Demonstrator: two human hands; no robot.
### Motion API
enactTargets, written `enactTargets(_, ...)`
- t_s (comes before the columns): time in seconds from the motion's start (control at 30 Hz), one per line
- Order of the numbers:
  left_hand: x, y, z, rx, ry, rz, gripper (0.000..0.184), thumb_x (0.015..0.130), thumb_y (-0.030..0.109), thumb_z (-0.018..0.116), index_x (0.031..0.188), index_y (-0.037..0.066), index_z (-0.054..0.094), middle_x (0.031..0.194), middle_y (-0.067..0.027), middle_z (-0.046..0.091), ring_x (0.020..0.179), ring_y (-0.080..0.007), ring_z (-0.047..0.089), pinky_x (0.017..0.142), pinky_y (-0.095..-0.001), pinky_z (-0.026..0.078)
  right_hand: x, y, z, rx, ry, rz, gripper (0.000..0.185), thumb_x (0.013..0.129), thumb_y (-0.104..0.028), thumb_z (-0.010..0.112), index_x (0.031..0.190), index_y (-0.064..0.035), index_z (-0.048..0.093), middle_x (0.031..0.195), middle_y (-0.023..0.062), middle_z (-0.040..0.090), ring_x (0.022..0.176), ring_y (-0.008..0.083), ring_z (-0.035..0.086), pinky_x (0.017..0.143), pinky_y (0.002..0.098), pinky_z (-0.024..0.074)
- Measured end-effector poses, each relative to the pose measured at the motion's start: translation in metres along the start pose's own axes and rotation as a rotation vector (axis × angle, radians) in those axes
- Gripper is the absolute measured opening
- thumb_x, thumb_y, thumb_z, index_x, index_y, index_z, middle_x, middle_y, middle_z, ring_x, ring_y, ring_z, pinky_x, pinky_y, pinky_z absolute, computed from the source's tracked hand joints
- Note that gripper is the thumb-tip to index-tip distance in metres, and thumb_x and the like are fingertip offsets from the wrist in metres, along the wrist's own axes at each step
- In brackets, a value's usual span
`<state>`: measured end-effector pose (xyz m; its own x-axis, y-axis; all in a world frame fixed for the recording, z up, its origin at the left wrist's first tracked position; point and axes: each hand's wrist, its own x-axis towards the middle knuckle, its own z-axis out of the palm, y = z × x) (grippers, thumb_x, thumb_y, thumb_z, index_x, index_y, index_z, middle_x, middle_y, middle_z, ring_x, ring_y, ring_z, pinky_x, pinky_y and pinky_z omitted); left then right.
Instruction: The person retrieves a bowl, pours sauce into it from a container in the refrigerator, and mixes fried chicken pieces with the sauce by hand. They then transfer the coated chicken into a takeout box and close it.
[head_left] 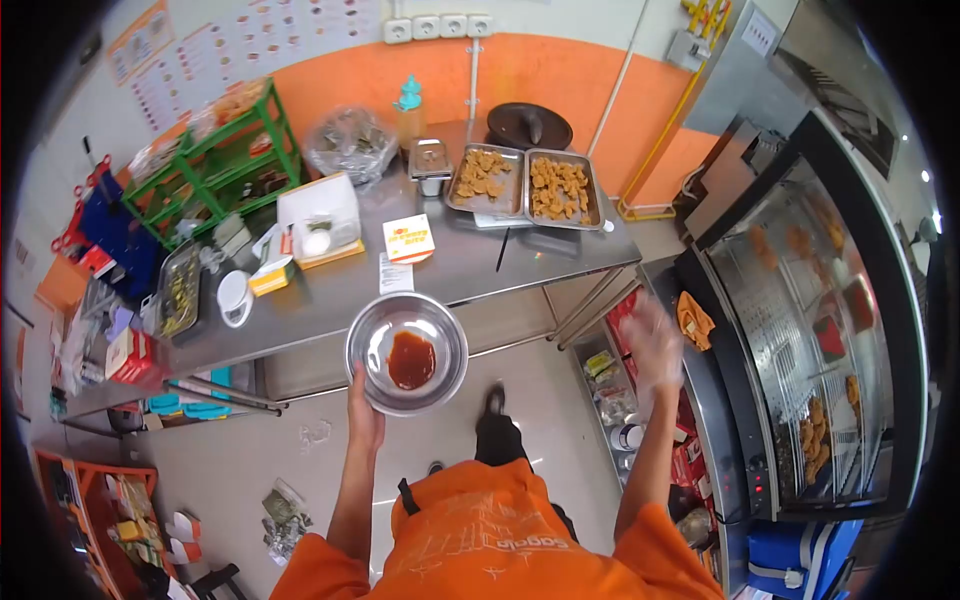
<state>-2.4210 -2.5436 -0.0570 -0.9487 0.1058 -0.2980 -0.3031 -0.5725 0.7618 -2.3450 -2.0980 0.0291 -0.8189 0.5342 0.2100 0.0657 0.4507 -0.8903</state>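
Cradling a steel bowl (457, 364) by its near left rim, the left hand (366, 418) holds the red sauce (411, 360) in front of the body.
The left thumb lies along the rim, the other fingers apparently curled beneath for support; the bowl sits nearly level, likely so the sauce stays pooled. It is just beside the near edge of the steel table (480, 268), where two trays of fried pieces (482, 178) stand farther back. The right hand (650, 345), in a clear glove, is well apart and blurred; whether its fingers are open or closed, I cannot tell.
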Motion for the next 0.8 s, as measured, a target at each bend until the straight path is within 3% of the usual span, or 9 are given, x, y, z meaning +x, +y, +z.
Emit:
enactTargets(0.07,0.056,-0.005,0.013,0.026,0.006,0.01,0.062,0.104,0.044,0.046,0.146,-0.001,0.038,0.147,-0.0115,0.046,0.137,-0.0209,0.043,0.116,-0.0375,0.03,0.092,-0.021,0.017,-0.415,-0.01,-0.082,0.058,0.084,-0.021,0.074,0.136,-0.0014,0.054,0.13,0.0168,0.063,0.112,0.0275,0.065,0.093,0.0392,0.0522)
enactTargets(0.13,0.096,-0.01,0.039,-0.016,-0.013,0.024,0.063,0.104,0.044,0.047,0.146,-0.002,0.038,0.146,-0.0113,0.047,0.136,-0.0209,0.044,0.115,-0.0374,0.031,0.193,0.022,0.061,-0.38,-0.108,-0.183,0.067,0.082,-0.023,0.075,0.141,-0.0055,0.049,0.133,0.0204,0.06,0.117,0.0325,0.062,0.097,0.0435,0.0499)
enactTargets(0.2,0.13,-0.018,0.064,-0.036,0.027,0.034,0.062,0.104,0.044,0.047,0.146,-0.002,0.038,0.146,-0.0121,0.047,0.134,-0.021,0.046,0.113,-0.0371,0.035,0.28,0.039,0.115,-0.684,-0.258,-0.221,0.076,0.08,-0.028,0.076,0.146,-0.0102,0.043,0.134,0.0233,0.057,0.123,0.0374,0.056,0.104,0.0458,0.0448)
enactTargets(0.3,0.163,-0.038,0.095,0.001,0.198,0.084,0.064,0.105,0.045,0.042,0.151,0.003,0.031,0.151,-0.0126,0.041,0.14,-0.0247,0.04,0.116,-0.0407,0.032,0.351,0.028,0.171,-0.834,-0.611,0.108,0.075,0.08,-0.033,0.075,0.145,-0.0123,0.044,0.133,0.0251,0.057,0.128,0.0412,0.051,0.108,0.0454,0.0412)
enactTargets(0.47,0.198,-0.021,0.138,-0.06,0.313,-0.018,0.065,0.104,0.048,0.043,0.149,0.002,0.034,0.15,-0.0131,0.043,0.138,-0.026,0.043,0.116,-0.0414,0.032,0.378,0.073,0.219,-1.102,-0.517,-0.002,0.062,0.079,-0.031,0.072,0.136,-0.0168,0.055,0.129,0.0256,0.058,0.121,0.0421,0.055,0.104,0.0455,0.0449)
enactTargets(0.5,0.206,-0.017,0.142,-0.068,0.358,-0.022,0.06,0.105,0.042,0.044,0.147,0.0,0.035,0.143,-0.0147,0.049,0.13,-0.0249,0.051,0.111,-0.0407,0.04,0.376,0.075,0.224,-1.063,-0.505,0.005,0.057,0.077,-0.027,0.073,0.131,-0.0156,0.059,0.124,0.0253,0.059,0.117,0.0415,0.057,0.101,0.0455,0.0471)
enactTargets(0.63,0.244,-0.018,0.15,-0.032,0.376,-0.013,0.06,0.104,0.041,0.047,0.147,0.0,0.035,0.142,-0.0139,0.049,0.13,-0.0228,0.05,0.11,-0.0389,0.039,0.376,0.093,0.228,-0.822,-0.517,-0.029,0.047,0.072,-0.014,0.073,0.118,-0.0112,0.066,0.11,0.0229,0.061,0.109,0.0381,0.061,0.091,0.0443,0.051)
enactTargets(0.8,0.282,-0.025,0.159,-0.049,0.314,-0.088,0.059,0.105,0.039,0.047,0.148,0.001,0.033,0.144,-0.0123,0.047,0.13,-0.022,0.049,0.11,-0.0374,0.039,0.386,0.135,0.213,-0.538,-0.475,-0.147,0.038,0.07,-0.003,0.07,0.108,-0.0054,0.065,0.108,0.0186,0.064,0.099,0.0317,0.064,0.087,0.0384,0.051)
